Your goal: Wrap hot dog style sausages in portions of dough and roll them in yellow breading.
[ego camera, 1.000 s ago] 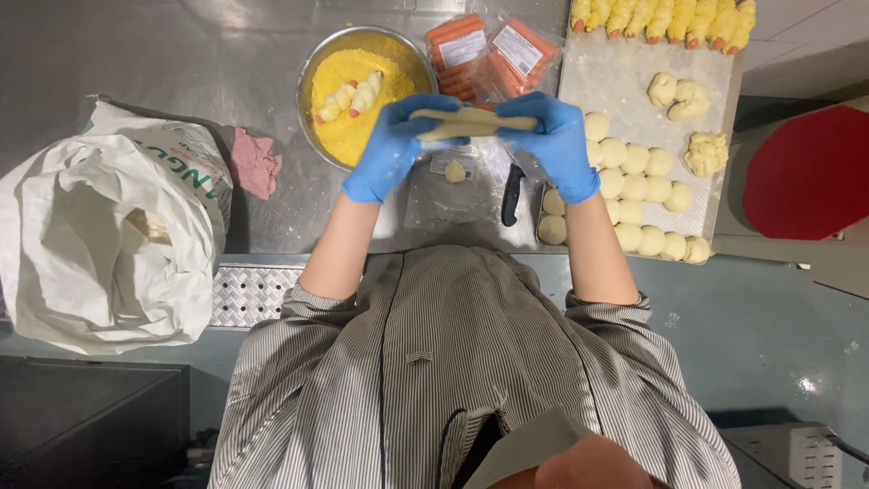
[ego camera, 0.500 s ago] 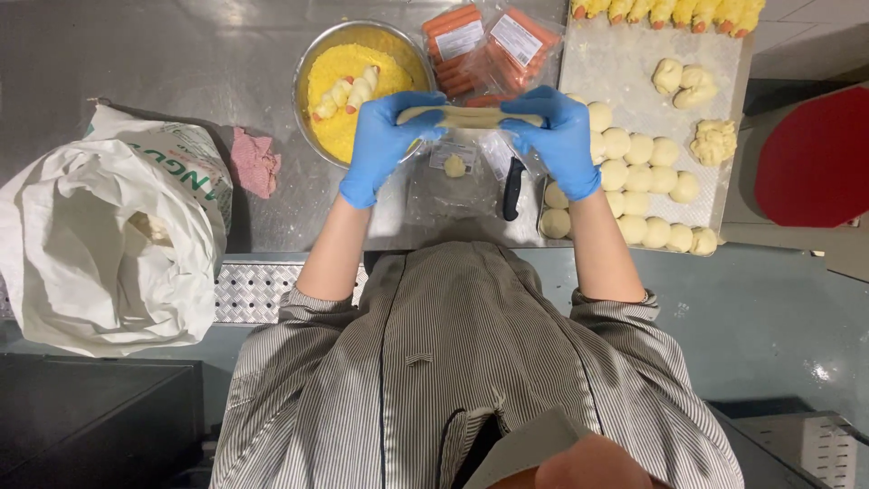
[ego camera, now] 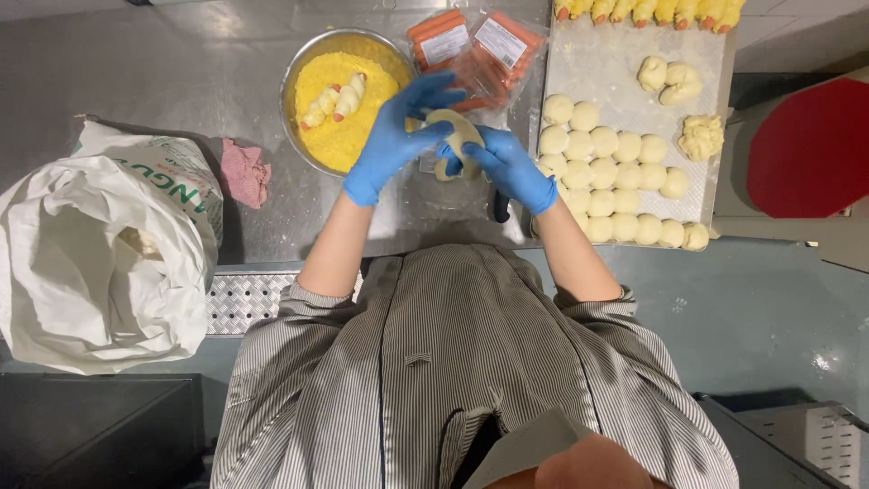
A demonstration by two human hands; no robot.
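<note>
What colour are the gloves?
Blue, on both the left hand and right hand, seen in the head view.

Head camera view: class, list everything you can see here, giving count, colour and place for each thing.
Steel bowl: one, holding yellow crumbs and two wrapped sausages, top centre.
Sausage packs: two, orange-red, right of the bowl.
Tray: one, pale, with rows of pale dough balls, right.
Pink cloth: one, left of the bowl.
White sack: one, open, far left.
Red round board: one, far right.
Dough piece: one, pale, between both hands.
Left hand, right hand: blue gloves.
</note>
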